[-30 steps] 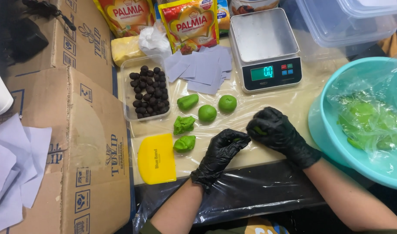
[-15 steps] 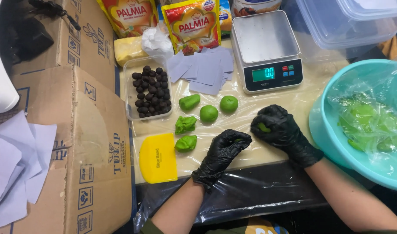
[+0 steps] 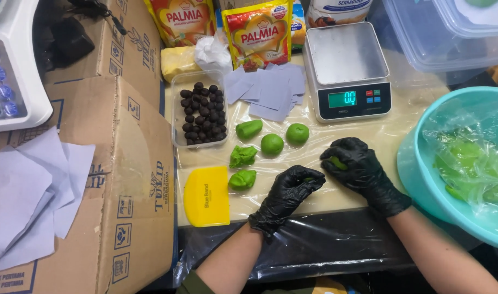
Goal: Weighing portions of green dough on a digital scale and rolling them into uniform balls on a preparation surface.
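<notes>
Both hands wear black gloves over a plastic-covered table (image 3: 369,136). My right hand (image 3: 358,166) is curled around a small lump of green dough (image 3: 337,163) that shows between its fingers. My left hand (image 3: 290,190) has its fingers bent down, with a sliver of green dough (image 3: 309,179) at the fingertips. Left of the hands lie several green dough pieces: two round balls (image 3: 284,139), an oblong one (image 3: 249,128) and two rough lumps (image 3: 242,167). A clear tray of dark round balls (image 3: 201,111) stands beyond them.
A yellow plastic scraper (image 3: 206,196) lies near my left hand. A digital scale (image 3: 347,68) stands at the back, with grey paper squares (image 3: 271,90) beside it. A turquoise bowl (image 3: 417,163) of plastic-covered green dough sits at right. Cardboard boxes (image 3: 118,163) fill the left.
Both hands have stayed in place over the table, fingers working slightly on the dough. The view has shifted a little; the dough pieces have not moved.
</notes>
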